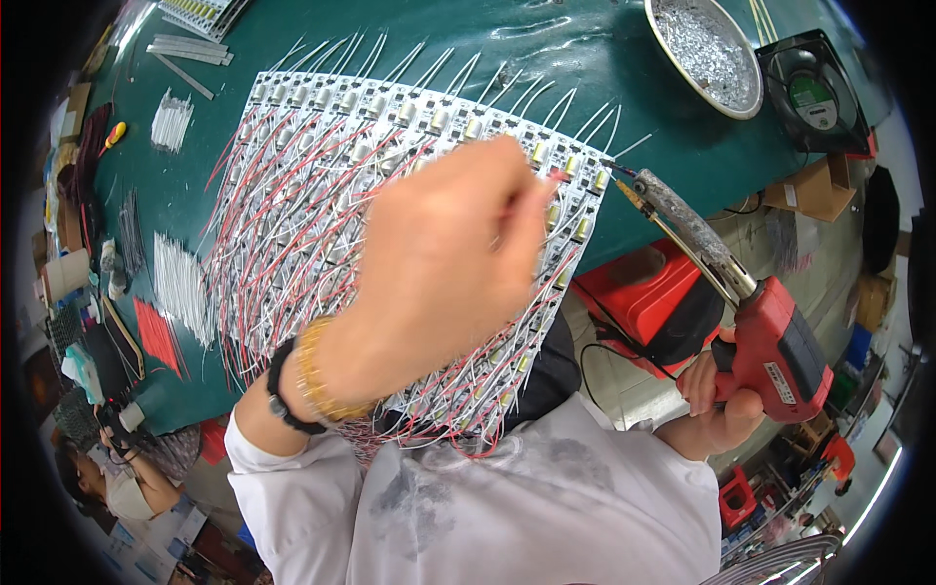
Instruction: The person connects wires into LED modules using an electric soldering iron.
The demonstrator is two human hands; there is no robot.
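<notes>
A large panel of white circuit boards (390, 105) lies in front of me, covered with rows of yellowish cylindrical parts and many thin red and white wires. My left hand (444, 239) is closed in a pinch over its middle, fingertips near the upper right rows. Motion smears the fingers; a reddish bit shows at their tips, too small to name. My right hand (717, 400) grips a red and black soldering gun (780, 346) by its handle. Its long barrel points up and left, with the tip at the panel's upper right corner.
White wires (180, 283) and red wires (158, 334) lie in bundles on the green table (429, 24) at left. A bowl of silvery scraps (707, 58) and a black fan (817, 93) stand at upper right. A red stool (643, 297) is beside me; another person (136, 487) sits at lower left.
</notes>
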